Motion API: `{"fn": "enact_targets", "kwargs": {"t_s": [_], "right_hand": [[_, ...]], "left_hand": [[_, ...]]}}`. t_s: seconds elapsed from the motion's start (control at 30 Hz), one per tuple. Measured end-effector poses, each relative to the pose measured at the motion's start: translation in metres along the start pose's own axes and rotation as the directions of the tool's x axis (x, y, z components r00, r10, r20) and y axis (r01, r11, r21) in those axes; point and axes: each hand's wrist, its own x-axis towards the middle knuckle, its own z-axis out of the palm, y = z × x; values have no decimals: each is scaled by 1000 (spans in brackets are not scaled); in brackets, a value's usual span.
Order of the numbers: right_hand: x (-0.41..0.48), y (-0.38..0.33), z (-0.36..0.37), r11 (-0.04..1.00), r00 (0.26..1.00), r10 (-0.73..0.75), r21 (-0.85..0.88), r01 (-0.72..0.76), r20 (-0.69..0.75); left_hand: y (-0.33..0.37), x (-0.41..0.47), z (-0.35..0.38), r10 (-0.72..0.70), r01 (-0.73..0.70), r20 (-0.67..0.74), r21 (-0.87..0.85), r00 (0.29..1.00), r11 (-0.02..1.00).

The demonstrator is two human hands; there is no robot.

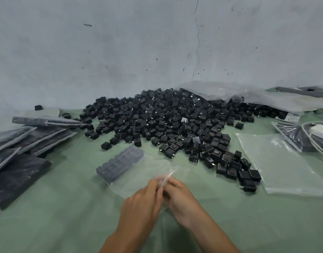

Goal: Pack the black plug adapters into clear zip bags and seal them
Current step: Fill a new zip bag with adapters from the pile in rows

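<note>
Filled bags (20, 143) of black adapters lie stacked at the left of a green-covered table (65, 207). At centre, a clear zip bag (138, 172) holds rows of adapters at its far end. The left hand (144, 203) and right hand (182, 199) meet at its near edge, fingers curled and pinching the blurred plastic between them. Behind them spreads a loose pile of black plug adapters (175, 121). Empty clear bags (277, 161) and a white charger (319, 131) lie at the right.
</note>
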Motion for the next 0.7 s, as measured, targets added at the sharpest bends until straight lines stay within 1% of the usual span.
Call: {"fn": "enact_targets", "kwargs": {"t_s": [0.1, 0.17, 0.23, 0.27, 0.3, 0.33, 0.37, 0.4, 0.43, 0.47, 0.5, 0.53, 0.57, 0.6, 0.63, 0.67, 0.7], "right_hand": [[10, 1, 8, 995, 998, 14, -100, -20, -55], [16, 0, 16, 996, 999, 30, -87, -32, -32], [21, -11, 25, 993, 996, 86, -78, -86, 3], [26, -14, 29, 990, 994, 105, -95, -104, 12], [30, -18, 26, 983, 997, 79, -165, -76, 9], [33, -15, 29, 978, 999, 11, -207, -4, 32], [30, -16, 36, 966, 993, -101, -232, 112, 59], [24, -14, 50, 944, 963, -254, -196, 267, 92], [20, -11, 58, 912, 914, -405, -48, 406, 36], [14, -3, 64, 855, 915, -401, 342, 390, -41], [9, 6, 75, 647, 936, -351, 715, 263, -28], [6, 18, 80, 471, 938, -332, 844, 259, -103], [5, 28, 89, 357, 940, -289, 890, 284, -183], [2, 33, 98, 251, 939, -292, 933, 256, -179], [-5, 30, 104, 133, 912, -380, 967, 217, -153], [-3, 31, 104, 96, 901, -400, 970, 224, -168], [-2, 32, 105, 79, 917, -330, 961, 264, -225]], "left_hand": [[-1, 1, -1, 10, -11, -19, -51, 1000, 999], [-2, 2, -1, 23, -25, -32, -60, 999, 998], [-3, 2, -1, 41, -45, -54, -76, 998, 996], [-4, 2, -1, 53, -59, -68, -87, 996, 994], [-3, 2, -2, 73, -81, -85, -99, 994, 992], [-3, 2, -2, 92, -102, -98, -103, 991, 989], [-2, 2, -3, 107, -118, -112, -98, 988, 988], [-1, 3, -4, 117, -129, -126, -93, 985, 987], [0, 4, -5, 124, -137, -139, -89, 982, 986], [1, 4, -5, 128, -142, -145, -89, 981, 986], [1, 5, -6, 132, -147, -150, -93, 980, 985], [2, 5, -7, 140, -155, -160, -87, 977, 984], [2, 6, -7, 149, -164, -175, -73, 973, 984], [3, 6, -9, 153, -166, -182, -56, 971, 984], [4, 6, -10, 155, -168, -184, -54, 971, 984], [5, 6, -11, 159, -172, -186, -60, 970, 983], [5, 6, -11, 165, -178, -178, -57, 970, 982]]}}
